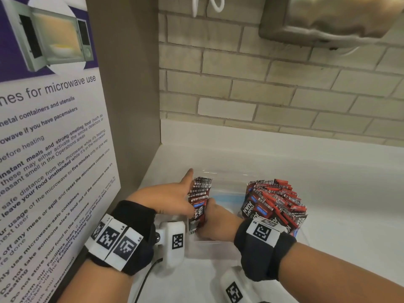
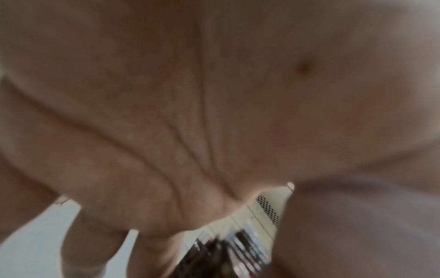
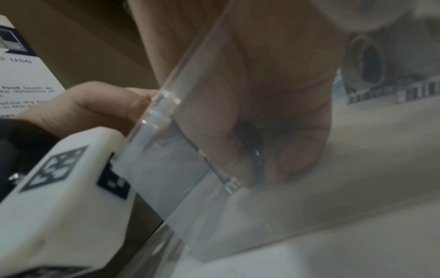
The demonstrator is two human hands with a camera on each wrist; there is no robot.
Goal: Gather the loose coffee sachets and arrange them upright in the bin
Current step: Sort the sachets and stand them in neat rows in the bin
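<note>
A clear plastic bin (image 1: 226,184) stands on the white counter. At its right end a big bunch of red-and-black coffee sachets (image 1: 274,202) stands upright. At the left end is a smaller upright stack of sachets (image 1: 200,197). My left hand (image 1: 175,193) lies flat, fingers straight, against the left side of that stack. My right hand (image 1: 215,217) reaches into the bin and grips the stack's lower part. The right wrist view shows, through the bin wall (image 3: 190,197), my right hand's fingers (image 3: 297,154) curled round the sachets. In the left wrist view my palm (image 2: 214,112) fills the frame, with blurred sachets (image 2: 226,254) below.
A panel with a microwave-use poster (image 1: 54,149) rises close on the left. A pale brick wall (image 1: 284,95) stands behind the counter (image 1: 338,182), with a metal fixture (image 1: 328,18) hanging above on the right. A black cable (image 1: 146,278) trails near my left wrist.
</note>
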